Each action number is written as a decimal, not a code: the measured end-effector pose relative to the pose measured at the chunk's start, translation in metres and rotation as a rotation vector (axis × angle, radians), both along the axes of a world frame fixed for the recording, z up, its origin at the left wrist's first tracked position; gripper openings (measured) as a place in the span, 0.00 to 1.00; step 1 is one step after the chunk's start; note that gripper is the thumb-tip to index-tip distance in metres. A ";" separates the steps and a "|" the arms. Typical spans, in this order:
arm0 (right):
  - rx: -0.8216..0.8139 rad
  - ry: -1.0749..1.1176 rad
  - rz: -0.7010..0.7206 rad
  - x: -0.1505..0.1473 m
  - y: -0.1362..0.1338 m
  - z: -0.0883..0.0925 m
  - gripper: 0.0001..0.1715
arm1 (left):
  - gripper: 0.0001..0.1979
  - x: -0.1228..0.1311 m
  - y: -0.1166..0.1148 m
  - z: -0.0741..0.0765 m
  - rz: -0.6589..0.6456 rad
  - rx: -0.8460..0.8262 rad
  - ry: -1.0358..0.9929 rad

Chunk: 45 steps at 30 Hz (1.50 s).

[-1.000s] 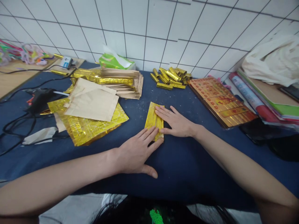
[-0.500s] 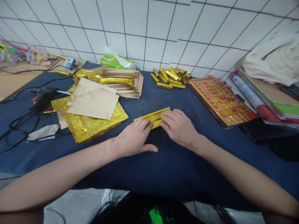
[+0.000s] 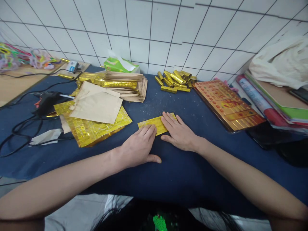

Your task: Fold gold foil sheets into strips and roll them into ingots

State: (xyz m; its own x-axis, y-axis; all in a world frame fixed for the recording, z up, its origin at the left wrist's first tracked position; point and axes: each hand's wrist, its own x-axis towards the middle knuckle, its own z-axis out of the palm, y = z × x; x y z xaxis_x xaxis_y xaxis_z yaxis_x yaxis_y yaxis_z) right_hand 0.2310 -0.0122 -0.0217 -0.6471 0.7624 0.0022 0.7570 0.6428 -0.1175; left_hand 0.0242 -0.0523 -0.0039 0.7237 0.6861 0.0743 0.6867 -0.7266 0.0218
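Note:
A folded strip of gold foil paper (image 3: 158, 124) lies flat on the dark blue cloth in front of me. My left hand (image 3: 141, 142) presses on its left part, fingers lying together and the thumb stretched out over the cloth. Across the right part of the strip my right hand (image 3: 178, 133) lies flat, fingers extended and palm down. Left of the hands are gold foil sheets (image 3: 89, 131) with a tan paper sheet (image 3: 96, 104) on top. Several rolled gold paper tubes (image 3: 176, 80) are heaped near the wall.
A stack of tan papers (image 3: 141, 86) stands at the back beside a green tissue pack (image 3: 117, 65). The black glue gun (image 3: 49, 101) and its cables are on the left. On the right lie an orange-gold printed pack (image 3: 228, 104), a red-capped roll (image 3: 271, 114) and a white bag (image 3: 279, 62).
The gold strip, ridged before, now lies flatter. My right hand has moved slightly left and its fingers have straightened out over the strip. My left hand stays nearly in place.

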 end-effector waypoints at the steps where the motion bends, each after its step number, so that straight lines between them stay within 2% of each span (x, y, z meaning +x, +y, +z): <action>1: 0.009 -0.007 -0.007 0.001 0.000 -0.001 0.47 | 0.48 -0.001 -0.002 -0.001 -0.001 0.005 0.012; 5: 0.034 -0.024 -0.010 -0.002 -0.001 0.000 0.48 | 0.51 0.001 -0.009 -0.004 0.014 0.003 0.081; 8: 0.026 -0.046 -0.034 -0.007 -0.003 0.004 0.48 | 0.54 0.009 -0.011 0.002 0.042 -0.023 0.099; 13: 0.043 -0.071 -0.047 -0.011 -0.003 0.005 0.42 | 0.55 0.032 -0.004 0.012 0.130 -0.060 -0.012; 20: 0.063 -0.094 -0.006 -0.011 0.001 -0.004 0.40 | 0.51 0.054 0.007 0.005 0.057 -0.186 -0.125; 23: 0.023 -0.086 -0.014 -0.013 0.001 -0.001 0.40 | 0.50 0.047 0.012 0.003 0.037 -0.198 -0.095; 26: -0.015 -0.059 -0.021 -0.013 0.002 0.003 0.45 | 0.50 0.032 0.015 0.000 -0.008 -0.171 -0.039; 31: -0.040 -0.002 0.096 -0.005 0.014 0.007 0.52 | 0.48 0.000 0.013 -0.005 0.000 -0.107 0.038; 34: -0.042 0.018 0.166 0.000 0.027 0.007 0.48 | 0.49 -0.014 0.005 -0.007 0.017 -0.076 0.061; 37: -0.029 0.084 0.180 0.002 0.038 0.006 0.41 | 0.48 -0.018 -0.004 -0.006 0.041 -0.036 0.061; 42: 0.141 0.380 -0.037 0.006 0.041 0.004 0.23 | 0.41 -0.010 -0.013 0.007 0.059 0.060 0.004; 45: 0.188 0.391 -0.045 0.009 0.038 0.008 0.21 | 0.31 -0.007 -0.015 0.015 0.051 0.042 0.040</action>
State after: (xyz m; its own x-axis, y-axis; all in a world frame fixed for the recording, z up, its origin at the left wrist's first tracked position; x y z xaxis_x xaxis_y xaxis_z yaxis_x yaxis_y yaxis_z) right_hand 0.2398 0.0262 -0.0137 -0.5363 0.7524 0.3825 0.7063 0.6482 -0.2848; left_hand 0.0177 -0.0672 0.0110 0.6912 0.7187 0.0756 0.7222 -0.6907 -0.0367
